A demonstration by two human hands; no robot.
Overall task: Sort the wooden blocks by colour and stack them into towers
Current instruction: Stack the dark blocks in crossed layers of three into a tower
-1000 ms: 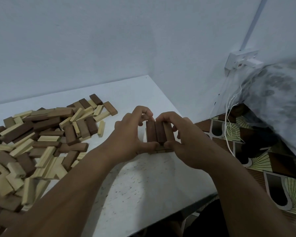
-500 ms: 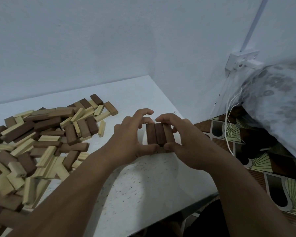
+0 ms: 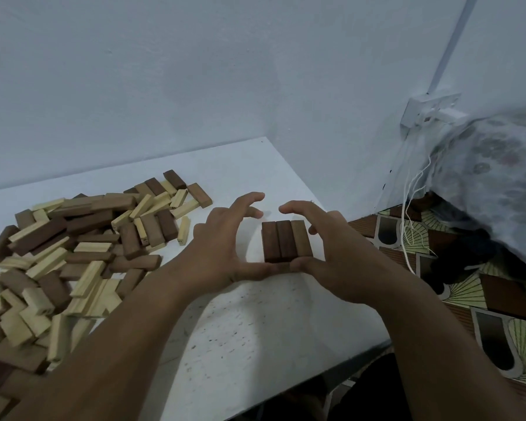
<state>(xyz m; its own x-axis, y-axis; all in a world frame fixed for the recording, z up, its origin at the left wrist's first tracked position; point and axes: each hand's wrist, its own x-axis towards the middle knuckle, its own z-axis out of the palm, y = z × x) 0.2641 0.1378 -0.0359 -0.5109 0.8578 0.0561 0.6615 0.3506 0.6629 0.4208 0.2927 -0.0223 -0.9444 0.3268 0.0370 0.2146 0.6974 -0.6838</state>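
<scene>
Three dark brown blocks lie side by side as the top layer of a low dark brown stack (image 3: pixel 286 243) on the white table (image 3: pixel 255 329). My left hand (image 3: pixel 225 247) curves around the stack's left side, fingers spread and lifted off it. On the other side my right hand (image 3: pixel 325 247) mirrors it, also off the blocks. Both thumbs meet against the stack's near edge. A big loose pile of mixed blocks (image 3: pixel 73 256), pale and dark brown, covers the table's left part.
The table sits in a corner of pale blue walls. Its right edge drops to a patterned floor (image 3: pixel 483 299). A wall socket (image 3: pixel 428 112) with white cords and a patterned cloth (image 3: pixel 498 177) are at the right.
Both hands have opened and pulled their fingers off the top brown blocks; before, they pinched the layer from both sides. The stack stays where it was.
</scene>
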